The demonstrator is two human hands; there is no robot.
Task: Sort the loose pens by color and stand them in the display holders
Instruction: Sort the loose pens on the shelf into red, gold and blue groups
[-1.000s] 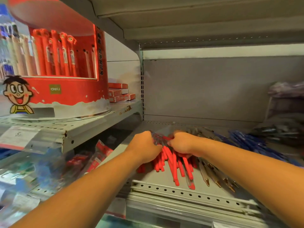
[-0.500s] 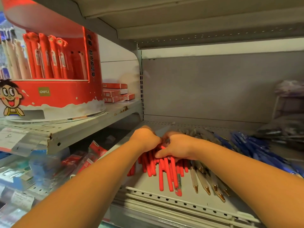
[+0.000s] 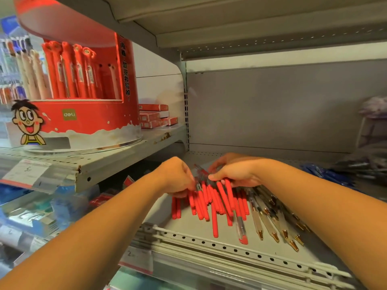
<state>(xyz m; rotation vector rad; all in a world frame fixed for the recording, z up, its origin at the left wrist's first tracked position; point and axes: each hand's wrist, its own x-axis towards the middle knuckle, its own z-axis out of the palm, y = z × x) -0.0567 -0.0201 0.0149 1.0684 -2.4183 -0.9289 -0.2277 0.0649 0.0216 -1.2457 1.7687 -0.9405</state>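
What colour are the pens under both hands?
Red, clearest in the head view.

A stationery shop: metal shelves (image 3: 117, 164) with price tags (image 3: 27, 172) and a branded pen display (image 3: 83, 114).

Red pens (image 3: 211, 203) heaped on shelf (image 3: 188, 225)

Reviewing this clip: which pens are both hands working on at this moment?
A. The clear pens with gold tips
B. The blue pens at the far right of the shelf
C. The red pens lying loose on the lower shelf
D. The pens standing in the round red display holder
C: the left hand and right hand both rest on the upper ends of the red pens fanned out on the lower shelf.
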